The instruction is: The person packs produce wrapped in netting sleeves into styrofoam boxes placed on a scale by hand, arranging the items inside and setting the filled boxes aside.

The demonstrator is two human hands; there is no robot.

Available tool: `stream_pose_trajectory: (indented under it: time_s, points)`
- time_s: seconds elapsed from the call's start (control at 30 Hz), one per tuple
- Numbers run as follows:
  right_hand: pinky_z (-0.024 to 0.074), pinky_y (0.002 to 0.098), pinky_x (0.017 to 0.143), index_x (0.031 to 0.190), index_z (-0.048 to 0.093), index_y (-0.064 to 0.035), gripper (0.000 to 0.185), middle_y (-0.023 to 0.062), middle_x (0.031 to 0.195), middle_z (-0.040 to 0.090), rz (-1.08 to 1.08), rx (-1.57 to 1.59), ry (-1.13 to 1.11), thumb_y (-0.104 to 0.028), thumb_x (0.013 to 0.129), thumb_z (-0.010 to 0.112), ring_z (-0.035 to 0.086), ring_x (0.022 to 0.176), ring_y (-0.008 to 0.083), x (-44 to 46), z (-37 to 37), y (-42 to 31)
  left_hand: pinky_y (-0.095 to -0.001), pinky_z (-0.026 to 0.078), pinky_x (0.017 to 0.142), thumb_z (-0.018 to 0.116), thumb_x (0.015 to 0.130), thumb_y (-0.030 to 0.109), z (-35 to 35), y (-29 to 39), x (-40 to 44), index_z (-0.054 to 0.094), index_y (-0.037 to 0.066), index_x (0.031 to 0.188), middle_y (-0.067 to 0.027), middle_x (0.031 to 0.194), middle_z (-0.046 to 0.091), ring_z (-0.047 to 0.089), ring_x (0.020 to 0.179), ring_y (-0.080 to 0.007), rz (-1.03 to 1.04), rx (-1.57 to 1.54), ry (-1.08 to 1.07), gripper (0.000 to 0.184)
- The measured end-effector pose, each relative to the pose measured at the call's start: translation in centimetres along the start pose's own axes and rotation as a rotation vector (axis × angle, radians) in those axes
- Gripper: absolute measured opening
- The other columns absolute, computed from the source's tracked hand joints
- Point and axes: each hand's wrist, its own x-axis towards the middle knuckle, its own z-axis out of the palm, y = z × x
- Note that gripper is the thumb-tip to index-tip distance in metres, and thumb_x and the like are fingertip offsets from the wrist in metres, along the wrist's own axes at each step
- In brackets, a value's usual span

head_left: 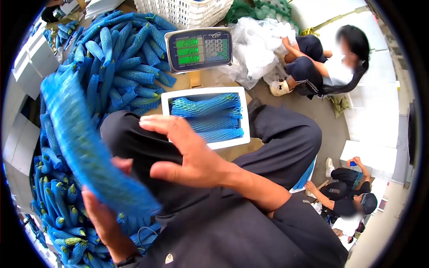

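My left hand [105, 214] is at the lower left, its fingers around a long green vegetable in blue foam netting [89, 147], blurred by motion and tilted. Palm inward and fingers apart, my right hand [192, 156] is to the right of that vegetable and holds nothing. Beyond my right hand, a white foam box [246, 114] lies between my knees with several blue-netted vegetables [205, 107] in rows. A scale display [199, 49] with green lit digits stands just past the box.
A large pile of netted vegetables [107, 49] covers the left side. A white crate [183, 11] and plastic bags [254, 49] are beyond the scale. One person [339, 71] sits at upper right, another [353, 196] at lower right. White boxes line both sides.
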Motion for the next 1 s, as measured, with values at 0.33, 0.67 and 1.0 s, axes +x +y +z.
stream_pose_trajectory:
  time_s: [0.33, 0.67, 1.0]
  points:
    - [0.0534, 0.0322, 0.09, 0.137, 0.051, 0.0, 0.069, 0.0064, 0.113, 0.064, 0.628, 0.199, 0.315, -0.034, 0.087, 0.084, 0.062, 0.101, 0.0137, -6.7, -8.2, 3.9, -0.0326, 0.053, 0.088, 0.069, 0.097, 0.008, 4.0, -3.7, 7.0, 0.07, 0.001, 0.125, -0.0093, 0.095, 0.073, 0.069, 0.088, -0.0197, 0.564, 0.722, 0.086, 0.03]
    - [0.0538, 0.0293, 0.086, 0.131, 0.054, 0.0038, 0.061, 0.006, 0.106, 0.067, 0.606, 0.129, 0.581, -0.035, 0.093, 0.08, 0.062, 0.093, 0.0111, -8.7, -12.6, 8.1, -0.0341, 0.054, 0.086, 0.077, 0.09, 0.009, 6.5, -4.7, 8.6, 0.072, 0.005, 0.121, -0.0077, 0.093, 0.074, 0.071, 0.087, -0.0225, 0.577, 1.038, 0.047, 0.032]
    - [0.0444, 0.0435, 0.112, 0.138, 0.058, -0.0008, 0.058, 0.022, 0.136, 0.061, 0.262, -0.349, 0.101, -0.037, 0.094, 0.073, 0.057, 0.13, 0.0388, -5.6, -10.7, 7.9, -0.0278, 0.053, 0.078, 0.079, 0.093, 0.025, 13.4, -13.7, 13.7, 0.065, 0.003, 0.117, -0.0022, 0.098, 0.068, 0.065, 0.085, -0.0107, -0.246, -0.104, -0.184, 0.036]
